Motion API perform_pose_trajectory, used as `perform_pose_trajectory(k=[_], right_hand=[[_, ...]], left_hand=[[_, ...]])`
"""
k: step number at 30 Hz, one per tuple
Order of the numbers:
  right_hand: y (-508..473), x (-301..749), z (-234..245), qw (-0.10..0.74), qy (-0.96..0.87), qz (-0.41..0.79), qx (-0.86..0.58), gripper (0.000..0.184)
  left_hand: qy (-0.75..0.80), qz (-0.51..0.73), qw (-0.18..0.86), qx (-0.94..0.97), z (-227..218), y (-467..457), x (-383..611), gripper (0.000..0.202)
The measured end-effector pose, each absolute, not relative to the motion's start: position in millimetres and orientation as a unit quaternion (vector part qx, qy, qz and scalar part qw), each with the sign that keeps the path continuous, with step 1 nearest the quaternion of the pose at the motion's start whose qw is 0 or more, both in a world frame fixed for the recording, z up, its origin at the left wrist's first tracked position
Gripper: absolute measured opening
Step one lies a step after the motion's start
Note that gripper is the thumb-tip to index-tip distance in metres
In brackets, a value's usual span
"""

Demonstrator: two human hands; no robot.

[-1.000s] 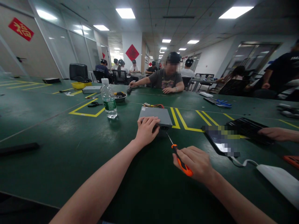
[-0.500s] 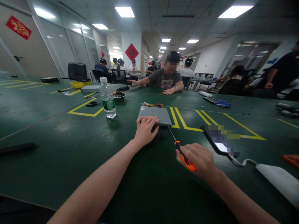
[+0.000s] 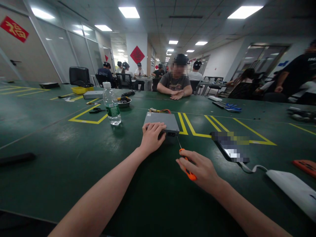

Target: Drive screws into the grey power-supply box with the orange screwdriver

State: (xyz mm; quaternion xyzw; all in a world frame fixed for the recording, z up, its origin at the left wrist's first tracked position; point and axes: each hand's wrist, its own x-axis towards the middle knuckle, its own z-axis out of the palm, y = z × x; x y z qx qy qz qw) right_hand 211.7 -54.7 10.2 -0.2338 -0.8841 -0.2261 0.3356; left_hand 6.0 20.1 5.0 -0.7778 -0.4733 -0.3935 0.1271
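Power supply unit [image 3: 171,121] on the desk [image 3: 148,187] is judged heavy, rigid (best held by its sides); left grip [image 3: 153,136] is laid atop, unclenched; screwdriver [image 3: 191,175] is clasped by right grip [image 3: 202,168].

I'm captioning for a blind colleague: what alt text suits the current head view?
A person's left hand rests on a grey box with wires behind, while the right hand holds an orange-and-black screwdriver, its tip by the box's near right corner. A bottle stands to the left on the green table; another person sits opposite.
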Motion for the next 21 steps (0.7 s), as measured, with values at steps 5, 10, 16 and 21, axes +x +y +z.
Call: perform_pose_trajectory(k=[5,10,16,21], right_hand=[[-67.8,208.8,16.6,0.316,-0.894,-0.148,-0.280,0.028],[-68.7,211.5,21.9,0.311,-0.883,-0.246,-0.251,0.025],[-62.8,219.2,21.3,0.328,-0.873,-0.308,-0.190,0.013],[-65.7,214.2,16.1,0.305,-0.895,-0.266,-0.186,0.016]], left_hand=[[-0.477,-0.393,0.127,-0.776,5.8,19.6,6.8,0.023],[-0.473,-0.397,0.127,-0.776,5.6,20.2,6.8,0.022],[-0.474,-0.393,0.123,-0.778,5.7,20.2,6.0,0.022],[-0.473,-0.393,0.125,-0.778,5.4,20.4,6.2,0.022]])
